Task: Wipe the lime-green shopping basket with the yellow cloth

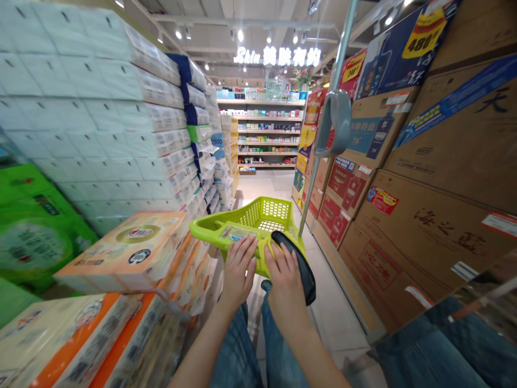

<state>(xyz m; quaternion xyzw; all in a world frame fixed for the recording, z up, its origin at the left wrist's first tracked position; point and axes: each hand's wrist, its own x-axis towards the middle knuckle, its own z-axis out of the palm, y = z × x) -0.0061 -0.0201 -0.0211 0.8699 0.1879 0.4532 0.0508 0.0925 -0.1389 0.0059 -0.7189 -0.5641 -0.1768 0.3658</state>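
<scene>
A lime-green plastic shopping cart [202, 228] with a perforated basket is right in front of me. My left hand [239, 267] rests on its handle bar, fingers laid over the near side. My right hand [284, 269] grips the yellow-green part of the handle beside it. Under and to the right of the right hand lies a black, curved, flat-looking piece [304, 264]; what it is I cannot tell. A grey pole [309, 202] with a grey loop grip [334, 123] rises at the cart's right side. My thumbs' undersides are hidden.
White tissue packs [100, 108] are stacked high on the left, with orange tissue packs [133, 242] lower and nearer. Cardboard cartons [436, 226] line the right side. A tiled aisle [269, 183] runs ahead to stocked shelves [269, 131].
</scene>
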